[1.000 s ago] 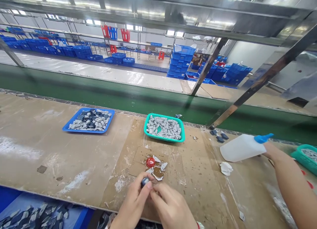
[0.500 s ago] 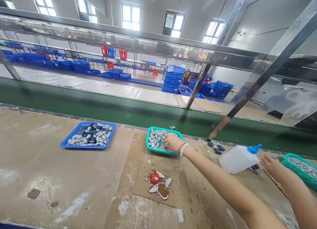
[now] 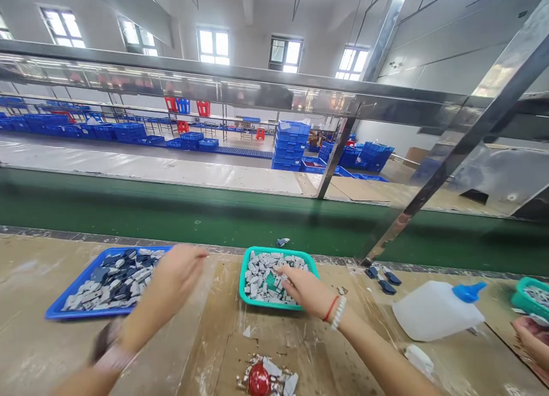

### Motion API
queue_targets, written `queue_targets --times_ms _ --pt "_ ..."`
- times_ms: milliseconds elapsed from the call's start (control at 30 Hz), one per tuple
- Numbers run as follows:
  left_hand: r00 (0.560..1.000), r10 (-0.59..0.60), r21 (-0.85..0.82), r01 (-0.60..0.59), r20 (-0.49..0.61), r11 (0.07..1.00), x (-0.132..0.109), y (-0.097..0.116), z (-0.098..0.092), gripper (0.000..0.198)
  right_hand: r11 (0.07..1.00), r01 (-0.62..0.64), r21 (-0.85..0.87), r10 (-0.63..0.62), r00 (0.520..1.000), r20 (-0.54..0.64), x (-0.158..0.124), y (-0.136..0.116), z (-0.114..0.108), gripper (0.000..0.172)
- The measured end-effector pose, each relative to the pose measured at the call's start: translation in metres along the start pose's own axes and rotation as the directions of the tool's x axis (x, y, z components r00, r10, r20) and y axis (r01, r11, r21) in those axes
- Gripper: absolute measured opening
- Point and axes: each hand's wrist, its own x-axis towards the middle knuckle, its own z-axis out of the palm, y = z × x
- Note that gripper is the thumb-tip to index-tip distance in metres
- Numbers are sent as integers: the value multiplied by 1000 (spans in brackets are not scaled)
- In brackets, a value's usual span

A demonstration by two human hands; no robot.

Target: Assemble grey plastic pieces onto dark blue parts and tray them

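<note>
My right hand [image 3: 306,290], with a beaded bracelet and red string, reaches into a green plastic basket [image 3: 253,302] of grey stone-like chips [image 3: 259,270]. Its fingers are drawn together among the chips; what they pinch is too small to make out. My left hand [image 3: 182,276] hovers at the right end of a blue tray [image 3: 55,311] holding grey and dark chips [image 3: 115,276]. Motion blurs its fingers. Below the basket, a shiny red dome-shaped piece [image 3: 259,379] sits on cardboard [image 3: 229,362] with grey chips against it.
A white squeeze bottle [image 3: 435,313] with a blue cap lies tilted to the right. Dark chips [image 3: 386,282] lie behind it. A co-worker's hand [image 3: 534,339] is beside another green basket [image 3: 521,296]. A metal post [image 3: 398,227] rises by the green strip [image 3: 128,210].
My left hand has come into view from the lower left beside the blue tray. My right hand stays in the green basket. The view has shifted, and the co-worker's hand is farther right.
</note>
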Motion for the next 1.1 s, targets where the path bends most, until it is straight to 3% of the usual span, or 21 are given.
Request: queue_targets --times_ms 67,100,167,200,267,367,467,533,600,667,767,867,1000,1100 --pt "961 107 278 -178 254 944 54 -4 38 21 957 -33 289 43 999 -28 -20 9 0 30" --pt "920 119 332 -253 373 909 83 -7 61 24 864 -56 499 78 997 -23 -31 14 4 33" --pt "814 92 398 -376 574 837 135 -16 106 27 519 -100 849 168 986 13 -54 21 15 49" --pt "760 62 419 -423 647 803 156 -21 126 26 350 -111 930 217 976 35 -66 23 23 56" --pt "667 -1 446 -497 745 744 185 -31 154 26 188 -111 976 293 955 52 -90 22 38 50" --pt "587 -55 463 -574 808 676 200 -46 170 29 88 -58 994 310 950 28 -119 9 55 35" --pt "561 -55 465 -624 826 628 201 -57 167 34 -13 -30 999 327 944 32 -137 -12 69 33" --pt "551 -34 455 -650 834 608 200 -61 164 34 -36 -41 998 413 909 52 -144 -25 77 38" --pt "549 -2 439 -665 836 604 198 -60 162 30 18 -70 997 510 859 51 -149 -36 82 41" --pt "578 38 437 -657 815 614 194 -57 159 24 149 -94 984 549 836 -3 -154 -43 83 35" --pt "693 126 464 -595 710 656 182 -45 147 22 433 -82 898 486 860 -156 -162 -51 79 20" --pt "822 219 466 -493 525 734 154 -29 116 28 705 -28 709 374 863 -338 -166 -57 81 14" --pt "923 236 388 -346 305 854 73 -1 56 28 880 72 470 180 864 -470 -166 -67 95 16" --pt "985 84 190 -112 148 975 -11 24 20 28 937 73 340 99 881 -463 -166 -71 104 21"
